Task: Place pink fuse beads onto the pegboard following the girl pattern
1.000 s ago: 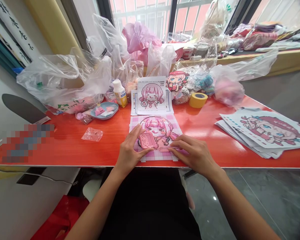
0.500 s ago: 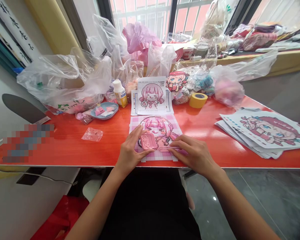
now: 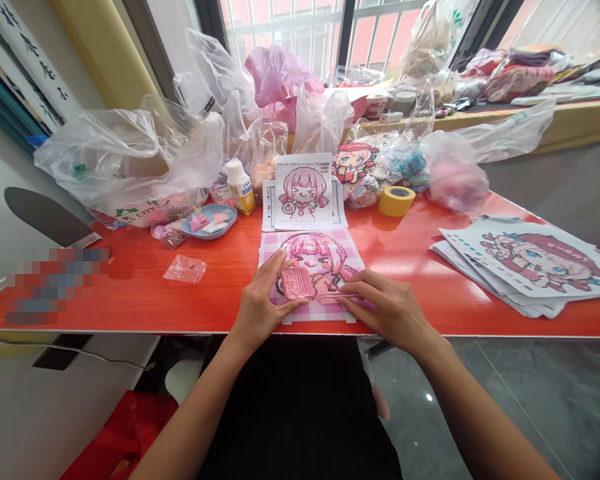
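My left hand grips a small pink bead tray between thumb and fingers, above the left part of a pegboard. Pink, dark and pale beads on the board form a cartoon face with hair. Between the thumb and fingers of my right hand are slim pink tweezers, their tips pointing left over the lower middle of the board. Whether the tips hold a bead is too small to tell. Behind the board a printed pattern sheet of the same face leans upright.
A blue dish with small packets, a white-and-yellow bottle and a clear packet lie left. Yellow tape stands behind right; printed sheets are stacked far right. Plastic bags line the back by the window.
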`<state>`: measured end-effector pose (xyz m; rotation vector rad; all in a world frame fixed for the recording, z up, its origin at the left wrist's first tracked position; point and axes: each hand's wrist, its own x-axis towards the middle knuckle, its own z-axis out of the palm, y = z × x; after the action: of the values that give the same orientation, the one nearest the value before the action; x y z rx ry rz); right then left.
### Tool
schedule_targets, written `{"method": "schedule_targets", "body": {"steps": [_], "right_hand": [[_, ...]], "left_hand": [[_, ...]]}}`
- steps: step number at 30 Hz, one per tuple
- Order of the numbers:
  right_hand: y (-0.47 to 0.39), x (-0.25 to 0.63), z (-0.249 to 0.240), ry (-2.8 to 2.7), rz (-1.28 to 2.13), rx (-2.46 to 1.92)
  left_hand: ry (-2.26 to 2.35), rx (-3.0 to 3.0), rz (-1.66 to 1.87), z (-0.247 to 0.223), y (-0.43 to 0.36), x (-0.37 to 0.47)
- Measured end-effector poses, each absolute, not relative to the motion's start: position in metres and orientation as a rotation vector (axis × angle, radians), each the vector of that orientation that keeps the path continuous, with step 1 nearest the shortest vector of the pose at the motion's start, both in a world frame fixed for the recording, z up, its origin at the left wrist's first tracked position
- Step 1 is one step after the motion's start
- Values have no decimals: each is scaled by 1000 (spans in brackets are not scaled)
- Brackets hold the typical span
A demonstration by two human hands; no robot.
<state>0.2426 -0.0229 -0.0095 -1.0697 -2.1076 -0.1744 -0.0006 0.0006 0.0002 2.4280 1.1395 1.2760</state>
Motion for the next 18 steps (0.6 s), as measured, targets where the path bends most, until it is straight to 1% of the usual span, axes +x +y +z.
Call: {"method": "schedule_targets", "body": {"steps": [8, 18], "right_hand": [[-23, 243, -6, -2031, -158, -996], [-23, 243, -8, -2118, -4, -875]], "left_hand": [[1129, 2470, 1259, 1, 0, -1], [989, 2598, 1227, 4, -1, 1]]}}
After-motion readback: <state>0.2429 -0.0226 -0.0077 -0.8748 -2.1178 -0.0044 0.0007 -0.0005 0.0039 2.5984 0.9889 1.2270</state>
